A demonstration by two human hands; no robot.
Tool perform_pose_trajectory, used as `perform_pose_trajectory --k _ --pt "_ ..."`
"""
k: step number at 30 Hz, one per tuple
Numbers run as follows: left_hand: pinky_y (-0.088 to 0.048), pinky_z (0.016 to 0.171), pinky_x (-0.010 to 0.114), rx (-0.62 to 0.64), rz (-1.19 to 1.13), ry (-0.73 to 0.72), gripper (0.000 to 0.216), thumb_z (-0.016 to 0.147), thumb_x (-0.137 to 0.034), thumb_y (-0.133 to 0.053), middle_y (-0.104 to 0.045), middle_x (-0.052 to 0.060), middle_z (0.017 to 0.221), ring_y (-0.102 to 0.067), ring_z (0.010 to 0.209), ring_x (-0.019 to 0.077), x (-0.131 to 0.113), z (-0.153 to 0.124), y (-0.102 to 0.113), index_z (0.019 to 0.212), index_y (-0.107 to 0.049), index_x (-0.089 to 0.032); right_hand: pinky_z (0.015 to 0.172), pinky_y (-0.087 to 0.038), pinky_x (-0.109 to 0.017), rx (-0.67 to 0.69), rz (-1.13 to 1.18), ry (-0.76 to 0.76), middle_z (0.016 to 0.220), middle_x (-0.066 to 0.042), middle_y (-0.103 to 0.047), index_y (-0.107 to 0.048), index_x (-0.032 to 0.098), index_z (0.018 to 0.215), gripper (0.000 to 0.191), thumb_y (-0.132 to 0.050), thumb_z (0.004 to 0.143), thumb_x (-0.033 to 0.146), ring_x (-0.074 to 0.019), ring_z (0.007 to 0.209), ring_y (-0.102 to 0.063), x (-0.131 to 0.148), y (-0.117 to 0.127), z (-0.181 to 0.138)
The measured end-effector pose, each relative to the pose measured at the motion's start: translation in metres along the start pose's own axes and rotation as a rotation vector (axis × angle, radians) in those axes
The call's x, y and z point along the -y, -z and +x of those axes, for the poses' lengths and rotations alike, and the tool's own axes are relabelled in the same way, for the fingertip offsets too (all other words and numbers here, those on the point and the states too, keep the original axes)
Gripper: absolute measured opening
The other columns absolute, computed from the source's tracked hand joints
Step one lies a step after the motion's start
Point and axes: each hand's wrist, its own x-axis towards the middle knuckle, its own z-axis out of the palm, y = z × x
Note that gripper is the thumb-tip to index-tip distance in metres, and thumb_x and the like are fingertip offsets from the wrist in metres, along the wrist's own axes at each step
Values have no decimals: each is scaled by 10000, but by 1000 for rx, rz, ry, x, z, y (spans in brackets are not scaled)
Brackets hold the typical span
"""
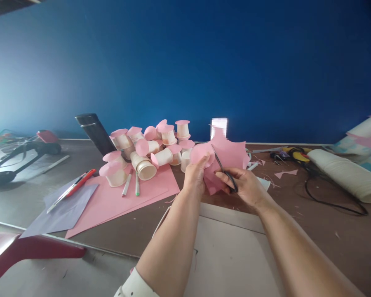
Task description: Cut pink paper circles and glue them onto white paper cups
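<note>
My left hand [196,177] grips a pink sheet of paper [230,152] near its left side, thumb on top of a rounded pink part [200,154]. Closed around the black handles of a pair of scissors [219,161] is my right hand [243,183]. The scissor blades lie against the paper, pointing up and left, beside the rounded part. To the left of my hands stand and lie several paper cups [162,157] with pink paper discs on their ends.
Pink sheets [123,206], two markers [137,183] and a red box cutter [80,183] lie left. A black flask [94,132] leans behind. At right are a stack of cups [343,173], a black cable [334,202] and paper scraps [286,174]. A blue wall [185,62] stands behind.
</note>
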Motion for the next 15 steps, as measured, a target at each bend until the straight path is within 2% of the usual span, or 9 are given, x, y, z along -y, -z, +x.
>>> perform_pose_trajectory --k 10,15 --pt "-521 696 311 6 92 -97 219 699 -249 -782 -719 124 840 -669 766 201 -7 -3 0 827 -722 -82 550 -444 -243 16 69 -37 571 21 -559 -682 177 771 501 -713 683 670 -111 525 -507 2 2 1" --pt "-528 753 324 44 133 -113 240 667 -246 -819 -713 132 837 -678 837 226 -8 -2 3 813 -721 -84 551 -458 -261 15 51 -29 584 11 -578 -696 186 839 565 -698 656 720 -124 529 -515 2 3 2"
